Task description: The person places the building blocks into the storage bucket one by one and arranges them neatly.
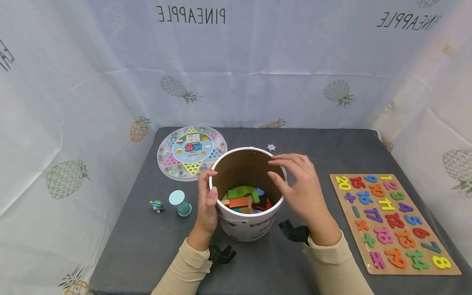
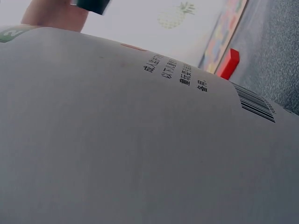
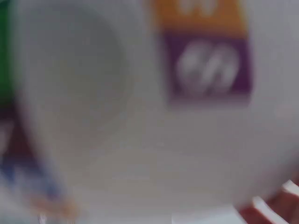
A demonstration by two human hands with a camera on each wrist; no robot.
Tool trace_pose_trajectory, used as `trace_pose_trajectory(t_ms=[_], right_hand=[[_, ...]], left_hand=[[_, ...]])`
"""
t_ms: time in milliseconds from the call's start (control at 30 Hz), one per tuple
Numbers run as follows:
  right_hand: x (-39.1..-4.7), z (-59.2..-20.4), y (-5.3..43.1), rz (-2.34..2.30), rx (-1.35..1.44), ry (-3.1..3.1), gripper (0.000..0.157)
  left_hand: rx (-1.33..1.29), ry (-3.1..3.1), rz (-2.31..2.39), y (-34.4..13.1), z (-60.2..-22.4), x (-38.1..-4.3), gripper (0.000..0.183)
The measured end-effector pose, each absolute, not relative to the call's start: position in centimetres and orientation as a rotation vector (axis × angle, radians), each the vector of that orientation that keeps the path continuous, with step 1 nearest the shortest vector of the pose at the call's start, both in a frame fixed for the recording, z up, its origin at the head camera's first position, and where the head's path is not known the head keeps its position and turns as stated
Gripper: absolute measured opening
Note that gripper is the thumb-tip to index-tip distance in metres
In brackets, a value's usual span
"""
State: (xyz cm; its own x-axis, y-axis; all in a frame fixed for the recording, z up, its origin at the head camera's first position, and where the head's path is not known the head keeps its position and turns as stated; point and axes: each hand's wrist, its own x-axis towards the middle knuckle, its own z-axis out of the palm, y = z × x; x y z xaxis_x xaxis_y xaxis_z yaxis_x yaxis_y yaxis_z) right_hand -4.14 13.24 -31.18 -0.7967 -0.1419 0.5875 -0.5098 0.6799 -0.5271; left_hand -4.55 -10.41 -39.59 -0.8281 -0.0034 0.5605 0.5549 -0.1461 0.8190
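A white bucket point(image 1: 245, 223) with printed sides stands upright in the middle of the table. Several coloured wooden blocks point(image 1: 238, 202), green, red, blue and plain, lie at its bottom. My left hand point(image 1: 206, 205) grips the left rim, its fingertips over the edge and the thumb lower down. Above the right rim my right hand point(image 1: 300, 184) has its fingers spread and gently bent toward the opening, nothing visible in them; whether they touch the rim is unclear. The bucket's wall point(image 2: 131, 130) fills the left wrist view. In the right wrist view the printed wall point(image 3: 140, 140) is blurred.
A round Chinese checkers box point(image 1: 192, 153) lies at the back left. Nearer are a light-blue hourglass-shaped item point(image 1: 180, 203) and a small figurine point(image 1: 157, 205). On the right lies a number board point(image 1: 394, 223). A chip point(image 1: 271, 147) sits behind the bucket, a red block point(image 2: 229, 64) beside it.
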Motion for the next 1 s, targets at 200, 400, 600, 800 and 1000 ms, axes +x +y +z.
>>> trace_pose_trajectory(t_ms=[200,400,600,800,1000], right_hand=[[-3.4,-33.6,17.9,0.83,0.081,-2.477,0.027],[-2.7,-38.3,22.6,0.726,-0.232,-3.061,0.052],[-2.9,-43.1,24.0,0.676,-0.211,-3.214,0.067],[-4.0,-44.4,23.6,0.718,-0.09,-3.143,0.066],[-4.8,-43.8,22.6,0.867,-0.091,-2.982,0.068]], left_hand=[[-0.631,-1.735,-2.051,-10.2,-39.6,-4.5,0.046],[-0.625,-1.715,-2.056,-10.6,-39.6,-4.3,0.046],[-0.609,-1.731,-2.058,-11.3,-39.7,-4.3,0.048],[-0.615,-1.718,-2.05,-11.3,-39.8,-4.6,0.047],[-0.635,-1.72,-2.022,-11.1,-39.7,-4.8,0.046]])
